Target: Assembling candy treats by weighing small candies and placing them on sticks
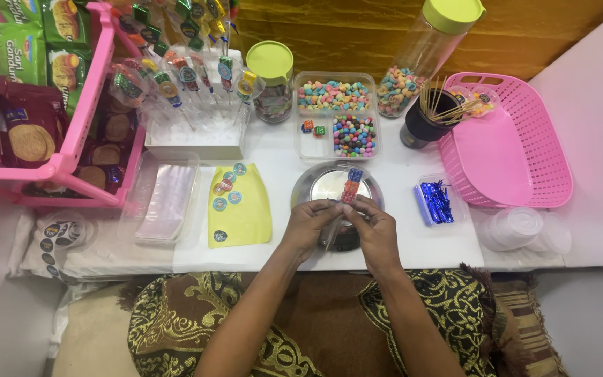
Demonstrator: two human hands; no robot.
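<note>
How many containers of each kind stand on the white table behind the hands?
Jars with green lids: 2
Clear divided candy tray: 1
Black cup of wooden sticks: 1
Pink basket: 1
Small clear tub of blue twist ties: 1
Total: 6

A thin candy skewer (349, 190) in a clear narrow sleeve – small sugar-coated sweets, blue at the far end, then orange and red, stacked along a stick – is held nearly upright, tilted slightly right, above the round metal scale (319, 187) at the middle of the white surface – its lower part is pinched between both hands
</note>
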